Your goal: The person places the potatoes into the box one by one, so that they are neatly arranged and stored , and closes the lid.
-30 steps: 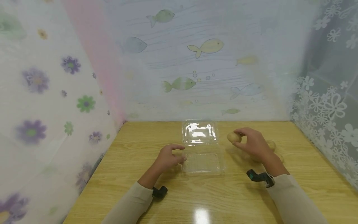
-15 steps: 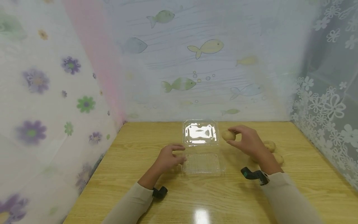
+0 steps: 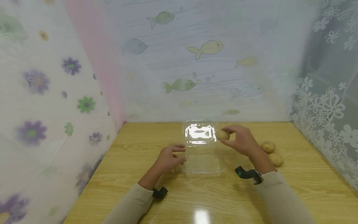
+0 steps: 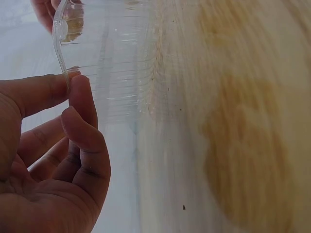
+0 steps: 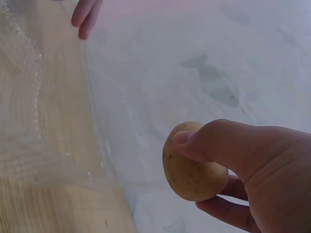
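Observation:
In the head view a clear plastic clamshell container [image 3: 202,165] lies with its lid [image 3: 199,123] tipped back behind it. My left hand [image 3: 170,159] is at its left edge; the left wrist view has thumb and finger pinching the rim [image 4: 61,51]. Between the fingertips and thumb of my right hand [image 3: 242,141] is a potato [image 3: 222,135], held up by the lid's right side. The right wrist view shows that same potato [image 5: 192,170], pale brown with small dark spots, over the container's right side.
Two more potatoes, one farther back [image 3: 268,147] and one nearer [image 3: 276,159], rest on the wooden table [image 3: 195,199] by my right forearm. A fish-patterned curtain [image 3: 195,68] closes off the back, with flowered sheets on both sides.
My right hand has carried the potato leftward, toward the container's lid, uncovering the two potatoes on the table. The left hand has stayed at the container's edge.

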`<state>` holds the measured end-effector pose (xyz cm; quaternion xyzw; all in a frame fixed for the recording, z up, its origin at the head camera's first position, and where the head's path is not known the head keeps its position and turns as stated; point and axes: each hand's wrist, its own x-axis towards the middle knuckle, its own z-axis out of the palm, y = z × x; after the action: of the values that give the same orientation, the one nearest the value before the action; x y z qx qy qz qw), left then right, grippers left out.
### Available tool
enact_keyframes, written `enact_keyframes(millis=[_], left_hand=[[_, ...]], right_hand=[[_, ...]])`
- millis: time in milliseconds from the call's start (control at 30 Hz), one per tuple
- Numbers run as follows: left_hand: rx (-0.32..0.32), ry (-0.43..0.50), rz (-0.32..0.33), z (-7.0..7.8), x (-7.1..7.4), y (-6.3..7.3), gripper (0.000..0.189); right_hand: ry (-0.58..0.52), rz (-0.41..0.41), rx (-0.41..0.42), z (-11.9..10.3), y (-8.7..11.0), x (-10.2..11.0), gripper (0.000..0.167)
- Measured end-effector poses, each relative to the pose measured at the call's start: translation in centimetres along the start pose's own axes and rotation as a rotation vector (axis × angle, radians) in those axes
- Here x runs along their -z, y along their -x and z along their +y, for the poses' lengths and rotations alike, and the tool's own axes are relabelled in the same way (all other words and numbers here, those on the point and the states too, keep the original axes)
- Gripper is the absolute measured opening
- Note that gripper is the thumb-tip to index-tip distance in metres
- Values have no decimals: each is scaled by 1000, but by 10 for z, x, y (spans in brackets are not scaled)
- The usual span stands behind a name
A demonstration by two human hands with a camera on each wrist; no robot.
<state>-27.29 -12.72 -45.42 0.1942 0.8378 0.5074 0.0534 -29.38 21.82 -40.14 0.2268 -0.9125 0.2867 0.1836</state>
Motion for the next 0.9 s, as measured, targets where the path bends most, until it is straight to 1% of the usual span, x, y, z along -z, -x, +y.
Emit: enact_keyframes(millis=[267,433,533,733,900], left_hand=[[-5,-9,-1,-1,0,-1,44],[-17,-35,4,-1,0,-1,42],[-14,-46,6,-1,0,0,41],[-1,-29,0,-1,0,0,43],[-15,-41,3,-1,1,0,41]], right_hand=[[-20,11,32,-6,-3,-6,46],[-25,7,37,-8,-2,-11,45],[-23,7,48,-10,-2,-13,45],[-42,-20,56,-17,-5,-16,46],[-49,-33,61,-21,-6,-17,46]])
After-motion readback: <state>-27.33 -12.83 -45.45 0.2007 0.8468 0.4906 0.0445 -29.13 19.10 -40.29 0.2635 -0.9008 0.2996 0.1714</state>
